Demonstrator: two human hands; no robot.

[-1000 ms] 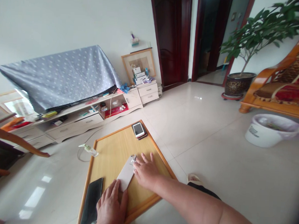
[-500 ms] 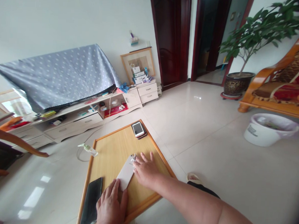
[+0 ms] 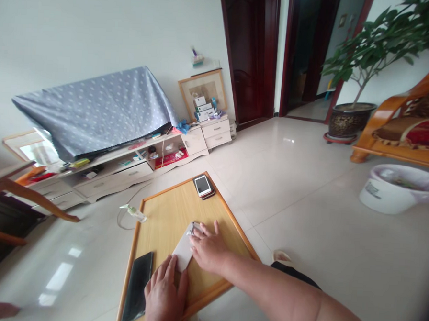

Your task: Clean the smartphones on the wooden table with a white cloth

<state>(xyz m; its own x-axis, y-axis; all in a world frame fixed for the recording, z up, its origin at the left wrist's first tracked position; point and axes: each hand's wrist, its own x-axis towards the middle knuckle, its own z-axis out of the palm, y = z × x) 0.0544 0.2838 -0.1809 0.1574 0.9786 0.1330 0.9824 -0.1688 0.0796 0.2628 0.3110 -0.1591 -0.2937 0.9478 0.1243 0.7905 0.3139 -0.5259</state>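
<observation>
As the unclenched left hand [image 3: 164, 297] and right hand [image 3: 208, 249] rest open on a white phone [image 3: 183, 247] on the worktop [image 3: 171, 220], a black phone [image 3: 137, 288] lies just left.

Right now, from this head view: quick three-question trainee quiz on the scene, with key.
1. True or false: on the wooden board, the white-faced phone lies on top of a darker device.
2. What do the fingers of the right hand touch? A) a white rectangular slab B) the potted plant C) the white bucket
3. In this view, on which side of the left hand does the black phone lie?

Key: 1 true; 2 A; 3 left.
</observation>
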